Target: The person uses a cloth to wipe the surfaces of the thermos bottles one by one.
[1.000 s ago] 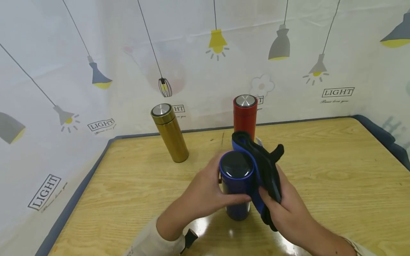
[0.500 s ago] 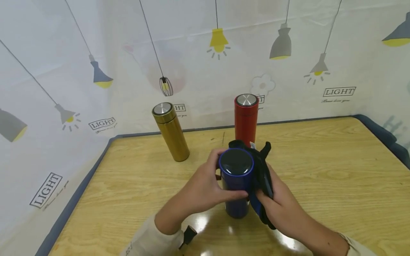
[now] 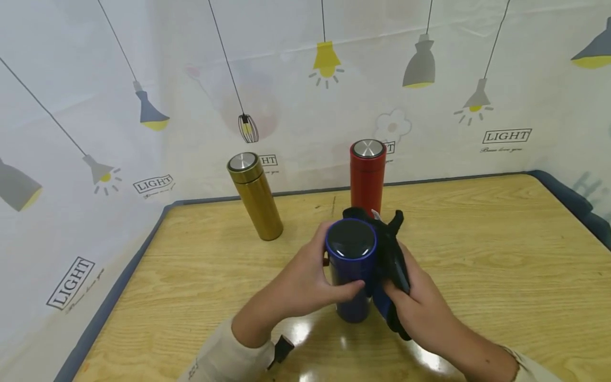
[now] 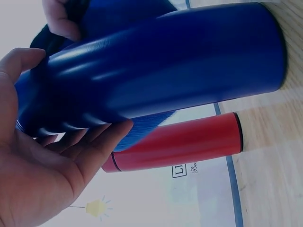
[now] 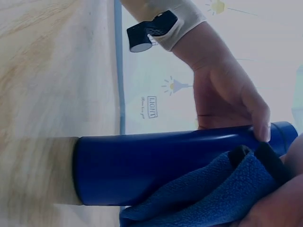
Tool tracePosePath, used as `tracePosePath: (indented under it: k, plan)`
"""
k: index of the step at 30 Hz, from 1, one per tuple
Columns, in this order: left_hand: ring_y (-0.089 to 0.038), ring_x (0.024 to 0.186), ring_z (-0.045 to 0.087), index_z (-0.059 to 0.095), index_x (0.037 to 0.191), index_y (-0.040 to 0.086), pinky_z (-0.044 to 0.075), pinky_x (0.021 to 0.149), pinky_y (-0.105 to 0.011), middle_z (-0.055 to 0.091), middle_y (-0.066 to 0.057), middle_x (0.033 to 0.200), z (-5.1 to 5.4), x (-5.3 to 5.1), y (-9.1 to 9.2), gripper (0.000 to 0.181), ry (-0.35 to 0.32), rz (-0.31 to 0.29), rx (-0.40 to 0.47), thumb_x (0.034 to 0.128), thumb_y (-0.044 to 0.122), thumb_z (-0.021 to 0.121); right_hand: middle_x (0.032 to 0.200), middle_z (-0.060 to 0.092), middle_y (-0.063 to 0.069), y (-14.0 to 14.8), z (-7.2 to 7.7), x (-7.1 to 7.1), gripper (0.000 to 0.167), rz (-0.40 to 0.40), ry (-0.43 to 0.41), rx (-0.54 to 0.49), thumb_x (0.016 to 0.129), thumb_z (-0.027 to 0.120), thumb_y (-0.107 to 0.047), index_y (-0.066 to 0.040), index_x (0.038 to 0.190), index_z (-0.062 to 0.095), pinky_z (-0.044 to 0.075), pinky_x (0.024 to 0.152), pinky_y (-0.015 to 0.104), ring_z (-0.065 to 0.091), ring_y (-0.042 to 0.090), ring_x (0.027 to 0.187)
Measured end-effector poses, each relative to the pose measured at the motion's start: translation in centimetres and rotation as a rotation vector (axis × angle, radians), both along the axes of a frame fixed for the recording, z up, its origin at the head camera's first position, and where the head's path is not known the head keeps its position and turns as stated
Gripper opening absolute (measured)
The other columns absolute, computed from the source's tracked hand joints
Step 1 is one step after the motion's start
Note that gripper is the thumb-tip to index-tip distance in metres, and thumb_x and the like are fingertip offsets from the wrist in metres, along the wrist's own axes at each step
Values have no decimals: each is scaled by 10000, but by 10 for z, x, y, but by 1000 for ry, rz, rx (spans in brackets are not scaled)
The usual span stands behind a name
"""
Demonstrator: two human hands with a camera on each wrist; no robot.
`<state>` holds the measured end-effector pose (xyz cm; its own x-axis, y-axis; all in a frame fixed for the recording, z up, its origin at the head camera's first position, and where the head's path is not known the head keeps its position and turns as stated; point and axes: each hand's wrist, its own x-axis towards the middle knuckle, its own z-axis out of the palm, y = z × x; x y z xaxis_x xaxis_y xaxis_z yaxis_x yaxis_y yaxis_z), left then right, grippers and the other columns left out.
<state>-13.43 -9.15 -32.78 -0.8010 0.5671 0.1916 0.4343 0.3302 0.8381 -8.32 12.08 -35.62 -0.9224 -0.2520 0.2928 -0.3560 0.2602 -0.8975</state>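
A blue bottle (image 3: 352, 276) with a glossy black lid stands upright on the table, its base touching the wood in the right wrist view. Around its upper part curl the fingers and thumb of my left hand (image 3: 305, 281). My right hand (image 3: 427, 313) grips a folded black and blue cloth item (image 3: 393, 260) against the bottle's right side. Its fleecy blue lining (image 5: 208, 189) lies along the bottle (image 5: 142, 165) in the right wrist view. In the left wrist view, the left hand (image 4: 52, 165) holds the bottle (image 4: 180, 61) near its top.
A gold bottle (image 3: 258, 201) stands at the back left of the wooden table (image 3: 477, 244). Behind the blue bottle is a red bottle (image 3: 367, 178), partly covered by the cloth item. A white sheet printed with lamps (image 3: 296, 106) hangs behind the table.
The cloth item and my right hand have shifted slightly left and turned, closer against the bottle, hiding most of the blue lining in the head view. The left hand keeps its hold.
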Motion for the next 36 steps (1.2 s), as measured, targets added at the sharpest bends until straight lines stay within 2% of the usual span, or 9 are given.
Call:
tracePosePath:
  k: [4, 8, 14, 18, 21, 25, 29, 33, 36]
  plan:
    - [-118, 1252, 563, 318, 1472, 255, 536, 962, -357, 558, 63, 1373, 1, -1, -1, 856, 2, -12, 10, 792, 181, 833, 1484, 494, 134, 0, 6, 4, 616, -20, 45, -35, 1017, 446, 24, -263, 1546, 311, 451, 992, 149, 527, 135, 1303]
    - [-118, 1257, 559, 329, 1465, 246, 523, 997, -348, 550, 60, 1361, 1, -1, -1, 843, 24, -17, 14, 791, 171, 829, 1461, 518, 120, -1, 6, 2, 619, 4, 54, -38, 1023, 437, 24, -282, 1546, 308, 454, 994, 152, 537, 82, 1275]
    - [-62, 1303, 528, 318, 1474, 303, 473, 1080, -371, 531, 120, 1405, 0, 0, 1, 925, 32, 25, 5, 750, 286, 894, 1481, 511, 76, -3, 2, -4, 712, 14, 19, 35, 1007, 409, 49, -373, 1558, 247, 458, 1003, 181, 541, 184, 1285]
    - [-53, 1308, 524, 326, 1475, 323, 464, 1089, -377, 532, 135, 1414, -1, 1, 3, 964, 29, 66, -13, 714, 340, 917, 1505, 491, 76, -2, 2, -5, 698, -17, 27, 47, 1012, 415, 36, -367, 1560, 261, 424, 1018, 147, 510, 198, 1326]
    - [-72, 1284, 550, 335, 1472, 300, 477, 1074, -370, 555, 114, 1397, -3, 1, 5, 952, 23, 76, -18, 718, 333, 915, 1509, 481, 90, 0, 6, -4, 629, -44, 39, 15, 1028, 429, 7, -318, 1553, 311, 419, 1010, 120, 499, 136, 1333]
    - [-80, 1263, 572, 309, 1467, 310, 489, 1058, -378, 573, 114, 1381, -5, 1, 6, 939, 1, 82, -48, 737, 362, 898, 1486, 496, 87, 5, 16, -1, 527, -104, 58, -37, 1038, 458, -35, -242, 1518, 388, 425, 991, 89, 493, 36, 1315]
    - [-84, 1239, 588, 280, 1468, 325, 498, 1045, -404, 583, 114, 1371, -6, 1, 7, 937, -15, 87, -81, 753, 379, 882, 1444, 525, 70, 7, 33, 0, 480, -142, 106, -52, 1032, 484, -42, -202, 1483, 435, 405, 998, 75, 496, 18, 1295]
    - [-81, 1216, 601, 273, 1464, 312, 502, 1039, -403, 599, 100, 1357, -6, 1, 6, 923, -19, 84, -95, 765, 384, 872, 1382, 579, 53, 0, 53, -1, 484, -108, 191, -39, 1012, 495, 4, -215, 1444, 499, 406, 1014, 102, 532, 58, 1263]
    - [-75, 1196, 614, 245, 1476, 294, 509, 1031, -362, 621, 74, 1339, -7, 0, 5, 931, 34, 58, -94, 782, 381, 860, 1420, 573, 46, -7, 62, -4, 547, -50, 276, 20, 987, 505, 52, -221, 1461, 498, 406, 1063, 140, 538, 117, 1308]
